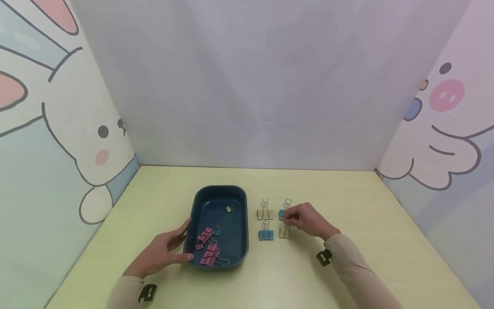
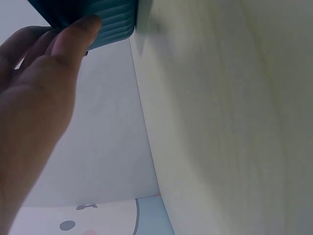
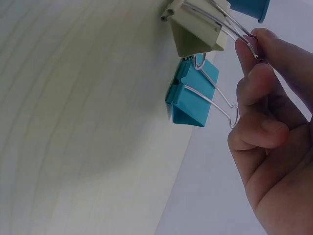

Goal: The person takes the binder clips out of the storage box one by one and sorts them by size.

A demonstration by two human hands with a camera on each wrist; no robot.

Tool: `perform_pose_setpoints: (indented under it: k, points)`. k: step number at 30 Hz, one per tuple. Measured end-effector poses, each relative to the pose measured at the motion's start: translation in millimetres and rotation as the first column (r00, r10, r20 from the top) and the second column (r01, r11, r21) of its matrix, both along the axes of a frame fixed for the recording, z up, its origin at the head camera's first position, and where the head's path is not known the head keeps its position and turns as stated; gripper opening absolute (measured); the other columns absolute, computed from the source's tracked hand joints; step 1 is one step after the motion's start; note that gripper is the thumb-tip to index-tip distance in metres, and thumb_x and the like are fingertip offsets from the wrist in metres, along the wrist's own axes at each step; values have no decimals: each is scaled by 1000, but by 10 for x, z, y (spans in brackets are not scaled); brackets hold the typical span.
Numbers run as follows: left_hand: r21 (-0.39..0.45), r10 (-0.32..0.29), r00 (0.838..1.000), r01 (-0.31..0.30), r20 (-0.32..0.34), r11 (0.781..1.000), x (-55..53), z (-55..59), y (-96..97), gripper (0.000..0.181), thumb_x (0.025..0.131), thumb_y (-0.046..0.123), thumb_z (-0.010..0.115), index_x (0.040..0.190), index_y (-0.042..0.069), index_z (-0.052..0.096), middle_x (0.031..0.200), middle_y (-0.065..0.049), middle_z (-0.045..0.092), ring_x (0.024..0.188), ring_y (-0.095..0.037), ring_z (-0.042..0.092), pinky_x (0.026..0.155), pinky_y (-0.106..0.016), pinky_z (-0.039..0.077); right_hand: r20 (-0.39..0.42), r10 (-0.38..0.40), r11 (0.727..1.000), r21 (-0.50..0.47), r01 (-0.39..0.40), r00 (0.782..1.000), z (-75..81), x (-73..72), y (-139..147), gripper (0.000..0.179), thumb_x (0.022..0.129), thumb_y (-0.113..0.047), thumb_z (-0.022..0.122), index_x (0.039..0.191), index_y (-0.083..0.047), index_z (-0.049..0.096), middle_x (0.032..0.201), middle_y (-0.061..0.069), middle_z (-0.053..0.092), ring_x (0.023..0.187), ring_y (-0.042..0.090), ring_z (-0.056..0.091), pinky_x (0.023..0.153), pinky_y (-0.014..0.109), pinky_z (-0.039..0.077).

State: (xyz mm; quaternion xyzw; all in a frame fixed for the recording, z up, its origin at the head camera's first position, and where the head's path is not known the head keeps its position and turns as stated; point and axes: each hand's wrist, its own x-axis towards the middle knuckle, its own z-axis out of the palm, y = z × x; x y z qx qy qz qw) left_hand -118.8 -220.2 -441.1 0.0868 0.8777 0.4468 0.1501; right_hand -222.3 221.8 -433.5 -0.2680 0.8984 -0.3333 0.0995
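Observation:
My right hand (image 1: 310,219) pinches the wire handles of a cream binder clip (image 3: 195,27) between thumb and forefinger. Beside it in the right wrist view sits a teal-blue binder clip (image 3: 193,93), partly behind my hand in the head view. Another cream binder clip (image 1: 264,214) and another blue one (image 1: 266,234) stand to their left. My left hand (image 1: 164,253) rests against the outer left wall of a dark blue tray (image 1: 247,227), thumb and fingertips touching it from outside. In the tray lie pink binder clips (image 1: 210,254), a tiny blue one (image 1: 217,231) and a tiny yellow one (image 1: 230,208).
A pale yellow wood-grain table (image 1: 347,193) carries everything. A grey-white back panel (image 1: 254,107) rises behind it, and side panels with cartoon animals (image 1: 85,141) stand at left and right. Each wrist wears a small black device (image 1: 324,257).

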Motion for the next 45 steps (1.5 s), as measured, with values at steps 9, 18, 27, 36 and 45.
perform_pose_setpoints:
  k: [9, 18, 27, 36, 45]
  points:
    - [-25, 13, 1000, -13, 12, 1000, -22, 49, 23, 98, 84, 40, 81, 160, 16, 24, 164, -18, 29, 146, -42, 40, 114, -42, 48, -96, -22, 1000, -7, 21, 995, 14, 6, 25, 7, 91, -6, 71, 91, -11, 77, 85, 2, 75, 59, 2, 56, 52, 20, 53]
    - [-36, 8, 1000, -8, 1, 999, -21, 58, 37, 98, 84, 41, 80, 161, 16, 24, 162, -21, 32, 144, -43, 42, 113, -44, 48, -223, -4, 999, -40, -5, 975, 204, 41, -135, 9, 92, -9, 71, 91, -16, 77, 89, 2, 77, 67, -1, 58, 60, 18, 53]
    - [-32, 26, 1000, -26, 4, 999, -23, 72, 8, 100, 83, 40, 81, 161, 17, 23, 163, -21, 30, 144, -43, 42, 113, -45, 47, -228, 102, 992, -51, -116, 968, 420, 36, -646, 8, 92, -12, 72, 90, -17, 77, 84, -3, 75, 64, 0, 55, 57, 17, 50]
    - [-27, 27, 1000, -26, 14, 999, -3, 52, 4, 99, 83, 40, 81, 161, 17, 24, 162, -22, 31, 144, -43, 42, 113, -45, 48, -188, 194, 980, -7, -198, 963, 461, 69, -1157, 8, 93, -12, 71, 92, -16, 78, 86, -3, 76, 64, 4, 56, 58, 17, 51]
    - [-36, 19, 999, -18, 34, 999, 6, 73, 14, 99, 84, 42, 80, 161, 18, 23, 163, -21, 31, 144, -43, 42, 113, -46, 48, -133, 264, 964, 71, -257, 955, 512, 8, -1570, 8, 94, -16, 71, 95, -11, 77, 89, -4, 75, 75, 1, 63, 68, 13, 55]
